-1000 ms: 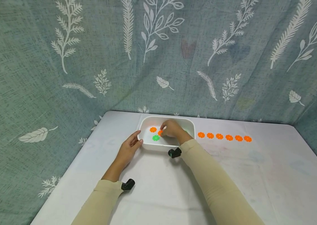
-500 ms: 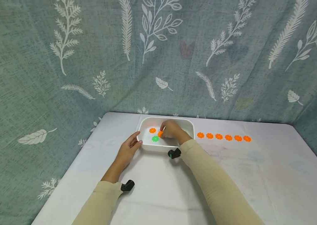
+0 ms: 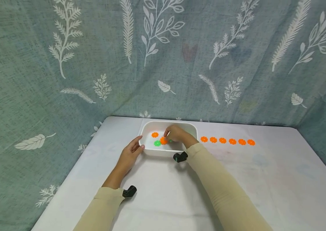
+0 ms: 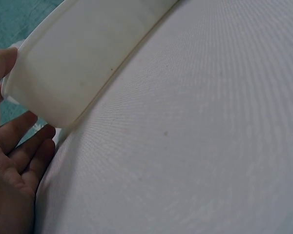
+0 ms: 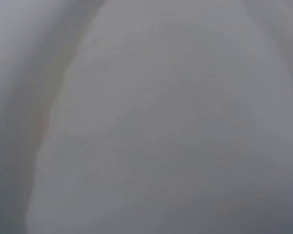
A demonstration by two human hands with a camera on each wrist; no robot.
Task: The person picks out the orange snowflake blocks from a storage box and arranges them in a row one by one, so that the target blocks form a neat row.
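A white rectangular plastic bin (image 3: 163, 153) stands on the table, its near wall also in the left wrist view. My left hand (image 3: 128, 156) holds its left end, thumb at the rim and fingers around the outer corner. My right hand (image 3: 176, 133) reaches down inside, pinching an orange flower-shaped piece (image 3: 163, 141) at its fingertips. Left of that piece lie a green flower-shaped piece (image 3: 157, 143) and another orange piece (image 3: 154, 135). A bit of green shows just under the right hand. The right wrist view holds only a blurred pale surface.
A row of several orange flower-shaped pieces (image 3: 222, 140) runs right from the bin along the white-covered table (image 3: 238, 179). Behind the table hangs a grey-green curtain (image 3: 116, 70) with white leaf prints.
The orange piece at the right fingertips shows more fully and sits slightly nearer the green piece. More green appears beneath that hand. My left hand keeps its hold; the head view has shifted slightly.
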